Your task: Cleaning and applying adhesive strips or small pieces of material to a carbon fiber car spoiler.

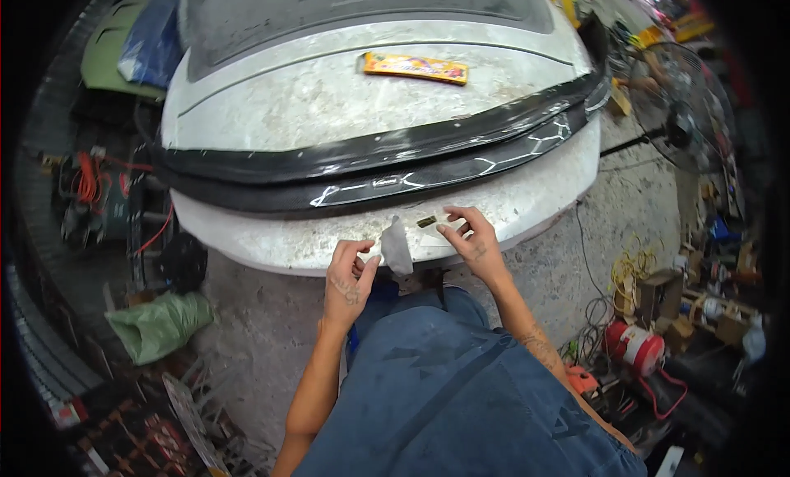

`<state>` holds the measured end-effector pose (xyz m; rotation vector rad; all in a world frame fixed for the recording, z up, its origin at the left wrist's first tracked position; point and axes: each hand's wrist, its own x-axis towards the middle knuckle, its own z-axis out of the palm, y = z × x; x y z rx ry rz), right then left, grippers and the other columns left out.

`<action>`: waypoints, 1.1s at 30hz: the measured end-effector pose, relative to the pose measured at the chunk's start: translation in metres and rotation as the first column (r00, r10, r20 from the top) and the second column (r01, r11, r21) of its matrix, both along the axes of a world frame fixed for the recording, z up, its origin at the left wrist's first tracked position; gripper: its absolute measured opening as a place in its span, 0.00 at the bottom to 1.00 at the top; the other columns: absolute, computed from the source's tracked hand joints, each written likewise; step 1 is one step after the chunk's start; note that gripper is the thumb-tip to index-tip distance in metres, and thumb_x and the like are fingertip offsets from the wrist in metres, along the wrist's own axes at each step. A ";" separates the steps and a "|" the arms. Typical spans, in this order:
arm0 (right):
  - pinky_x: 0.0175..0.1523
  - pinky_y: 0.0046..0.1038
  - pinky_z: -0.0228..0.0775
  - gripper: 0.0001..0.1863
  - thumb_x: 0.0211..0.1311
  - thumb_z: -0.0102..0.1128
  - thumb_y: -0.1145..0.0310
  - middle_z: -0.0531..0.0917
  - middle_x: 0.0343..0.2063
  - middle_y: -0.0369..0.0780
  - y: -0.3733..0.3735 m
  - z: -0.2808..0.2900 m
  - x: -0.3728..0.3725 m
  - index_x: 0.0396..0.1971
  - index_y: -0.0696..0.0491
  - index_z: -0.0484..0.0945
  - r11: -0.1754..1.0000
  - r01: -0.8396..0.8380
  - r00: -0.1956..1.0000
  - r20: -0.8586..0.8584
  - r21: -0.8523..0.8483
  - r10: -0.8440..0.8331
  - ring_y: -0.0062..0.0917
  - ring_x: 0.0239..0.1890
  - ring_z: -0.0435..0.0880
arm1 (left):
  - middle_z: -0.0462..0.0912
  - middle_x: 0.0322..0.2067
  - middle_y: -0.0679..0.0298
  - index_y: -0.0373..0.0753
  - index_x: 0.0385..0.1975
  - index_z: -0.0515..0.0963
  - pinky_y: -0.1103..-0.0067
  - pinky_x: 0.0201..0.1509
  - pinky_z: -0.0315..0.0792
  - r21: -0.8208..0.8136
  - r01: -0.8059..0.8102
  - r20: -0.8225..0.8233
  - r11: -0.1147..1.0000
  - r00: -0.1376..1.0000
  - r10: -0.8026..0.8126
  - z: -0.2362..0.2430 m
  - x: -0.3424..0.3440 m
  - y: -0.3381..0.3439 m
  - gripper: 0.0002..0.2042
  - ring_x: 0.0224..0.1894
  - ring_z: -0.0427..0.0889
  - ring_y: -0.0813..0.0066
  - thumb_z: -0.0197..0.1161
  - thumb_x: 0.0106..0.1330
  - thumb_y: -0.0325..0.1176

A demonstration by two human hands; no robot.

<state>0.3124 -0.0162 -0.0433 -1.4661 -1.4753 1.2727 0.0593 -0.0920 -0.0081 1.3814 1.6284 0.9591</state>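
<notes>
A grey cloth-like piece point(397, 246) lies crumpled over the near edge of a dusty white car panel point(271, 238). To its left is my left hand point(349, 278), fingers curled and thumb apart, with nothing visible in it. My right hand point(472, 243) hovers over the panel on the other side, thumb and forefinger apart. Close to those fingertips sits a small dark and gold rectangular piece point(426, 222). Beneath my right thumb is a pale flat sheet point(434, 241); whether the thumb touches it I cannot tell. A glossy black spoiler-like strip point(362, 189) stretches across the panel beyond both hands.
A long yellow box point(415, 68) lies farther up the white panel. At the right stands a fan point(679, 123), with a red tank point(634, 348) and cables below it. On the left floor are a green bag point(160, 325) and orange cable point(89, 179).
</notes>
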 end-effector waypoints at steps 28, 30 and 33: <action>0.51 0.26 0.73 0.18 0.76 0.58 0.62 0.86 0.39 0.37 -0.339 0.019 0.163 0.56 0.57 0.80 0.861 0.486 0.823 -0.252 -0.149 -0.509 0.19 0.43 0.81 | 0.79 0.32 0.67 0.34 0.34 0.84 0.81 0.38 0.70 0.007 0.961 0.100 0.275 0.273 -0.957 0.048 0.291 -0.075 0.08 0.32 0.75 0.80 0.73 0.66 0.33; 0.50 0.27 0.73 0.17 0.76 0.58 0.62 0.86 0.38 0.36 -0.370 0.027 0.199 0.55 0.57 0.80 0.851 0.493 0.805 -0.275 -0.182 -0.526 0.19 0.42 0.81 | 0.77 0.31 0.67 0.35 0.37 0.85 0.79 0.35 0.70 0.065 0.974 0.108 0.215 0.207 -0.972 0.046 0.336 -0.103 0.09 0.32 0.75 0.79 0.74 0.65 0.34; 0.48 0.31 0.74 0.17 0.75 0.57 0.61 0.86 0.39 0.40 -0.413 0.051 0.250 0.54 0.57 0.79 0.799 0.510 0.775 -0.232 -0.318 -0.587 0.24 0.43 0.83 | 0.76 0.30 0.67 0.34 0.39 0.85 0.79 0.34 0.70 0.013 0.985 0.080 0.171 0.170 -0.982 0.049 0.400 -0.137 0.10 0.29 0.73 0.80 0.73 0.66 0.35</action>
